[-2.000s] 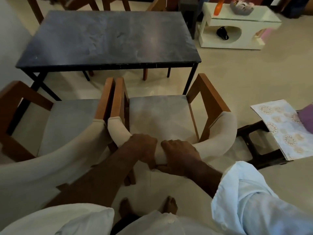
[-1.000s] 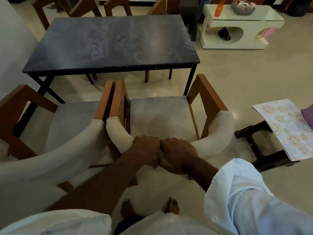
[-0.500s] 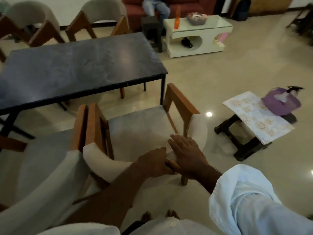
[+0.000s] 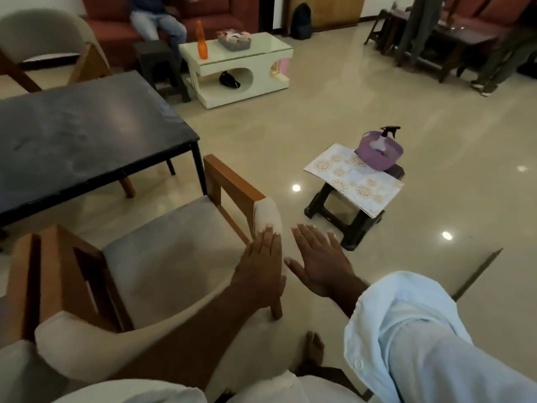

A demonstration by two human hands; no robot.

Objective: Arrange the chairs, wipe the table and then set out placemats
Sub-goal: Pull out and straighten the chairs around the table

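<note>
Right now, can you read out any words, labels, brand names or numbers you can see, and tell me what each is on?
There is no readable text in this view.
placemats: round floral motifs only, no words.
spray bottle in the purple basket: any label is hidden or too blurred to read.
orange bottle: too small and blurred to read any label.

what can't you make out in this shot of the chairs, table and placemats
Head view, the only one:
- Placemats: how many are stacked on the stool; too small.
- Purple basket: what is inside besides the spray bottle; its wall hides it.
- Table: its left part, cut off by the frame edge.
- Chair: part of the backrest, covered by the left hand and arm.
</note>
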